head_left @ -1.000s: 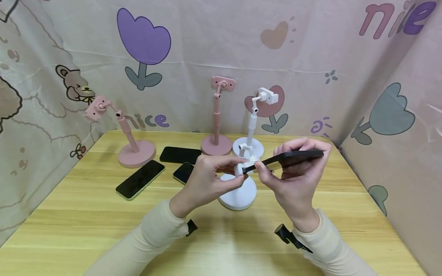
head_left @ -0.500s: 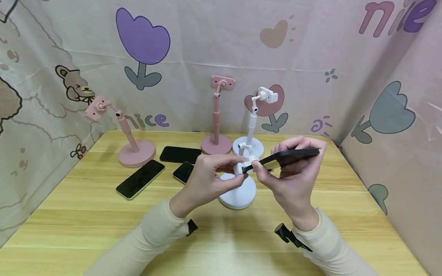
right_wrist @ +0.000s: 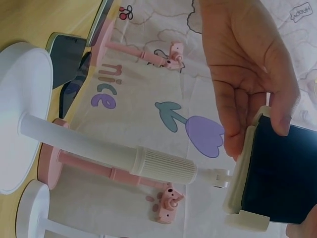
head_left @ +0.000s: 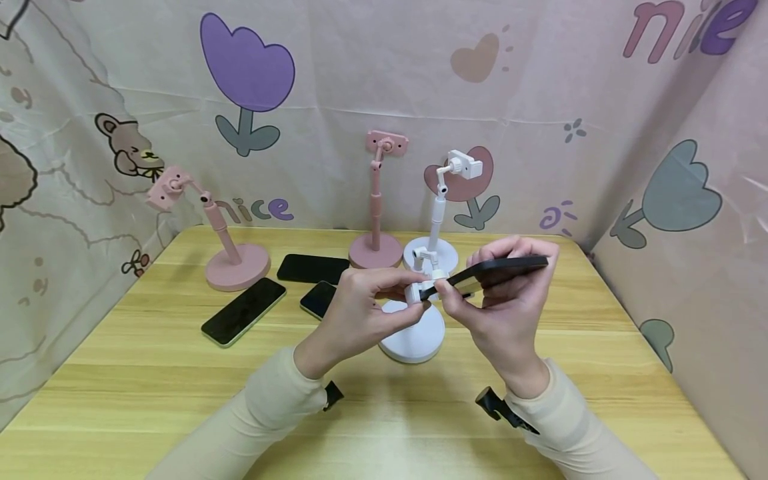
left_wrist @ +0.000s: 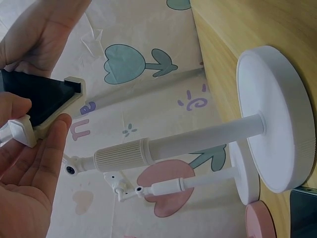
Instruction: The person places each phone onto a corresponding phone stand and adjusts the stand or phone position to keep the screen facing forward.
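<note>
Gripping a flat black phone [head_left: 513, 264] in the curled right hand [head_left: 501, 323]; pinching a white stand [head_left: 414, 339]'s clamp [right_wrist: 249, 221] with the left hand [head_left: 365, 305]. Set against the clamp, tilted, sloping up to the right; hard to tell the long axis. Below, a pale wood-grained bench [head_left: 384, 427]; behind, a wrinkled tulip-printed curtain [head_left: 360, 67].

Left hand [head_left: 363, 307]: thumb opposed to fingers — pinching.
Right hand [head_left: 507, 317]: gripping, thumb pointing toward the left one.
Sleeved forearms [head_left: 246, 417]: both reaching forward — angled inward, fingertips near each other.
</note>
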`<state>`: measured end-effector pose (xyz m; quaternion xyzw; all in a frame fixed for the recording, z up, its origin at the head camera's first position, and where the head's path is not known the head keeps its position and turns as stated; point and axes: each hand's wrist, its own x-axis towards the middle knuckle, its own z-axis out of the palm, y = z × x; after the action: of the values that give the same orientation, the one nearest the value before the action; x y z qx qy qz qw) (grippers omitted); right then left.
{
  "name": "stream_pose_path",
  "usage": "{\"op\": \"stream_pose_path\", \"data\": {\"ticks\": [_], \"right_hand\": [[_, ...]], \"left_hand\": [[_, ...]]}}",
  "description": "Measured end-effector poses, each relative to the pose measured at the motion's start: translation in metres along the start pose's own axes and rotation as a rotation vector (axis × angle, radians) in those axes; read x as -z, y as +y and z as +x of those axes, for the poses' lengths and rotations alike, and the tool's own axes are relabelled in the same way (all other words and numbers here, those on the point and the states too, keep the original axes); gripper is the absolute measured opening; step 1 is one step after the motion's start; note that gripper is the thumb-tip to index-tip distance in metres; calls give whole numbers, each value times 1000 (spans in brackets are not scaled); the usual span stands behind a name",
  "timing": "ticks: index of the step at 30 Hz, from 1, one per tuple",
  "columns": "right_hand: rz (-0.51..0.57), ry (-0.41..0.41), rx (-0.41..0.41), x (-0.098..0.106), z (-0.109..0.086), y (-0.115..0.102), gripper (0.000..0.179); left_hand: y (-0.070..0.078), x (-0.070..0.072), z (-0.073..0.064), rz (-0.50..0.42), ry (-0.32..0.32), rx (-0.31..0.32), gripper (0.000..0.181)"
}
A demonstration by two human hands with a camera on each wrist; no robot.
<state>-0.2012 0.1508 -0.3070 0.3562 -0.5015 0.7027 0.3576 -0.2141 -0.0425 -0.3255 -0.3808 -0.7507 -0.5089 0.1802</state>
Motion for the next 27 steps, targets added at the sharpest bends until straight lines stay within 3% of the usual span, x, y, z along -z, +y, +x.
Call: {"op": "stream_pose_path", "data": {"ticks": [9,17,23,27], "right_hand": [[1,-8,-20,0,-5,6,65],[-21,-52,-100,1,-12,14,65],[-39,-60,-126,2,-11,13,65],[-76,-110,-143,8,-8,12,65]], "left_hand": [[-1,1,-1,5,-2,2,24],[-1,2,0,12,-11,-25,25],[-1,4,1,26,-36,-38,25],[-1,8,3,31,-65,-19,26]]}}
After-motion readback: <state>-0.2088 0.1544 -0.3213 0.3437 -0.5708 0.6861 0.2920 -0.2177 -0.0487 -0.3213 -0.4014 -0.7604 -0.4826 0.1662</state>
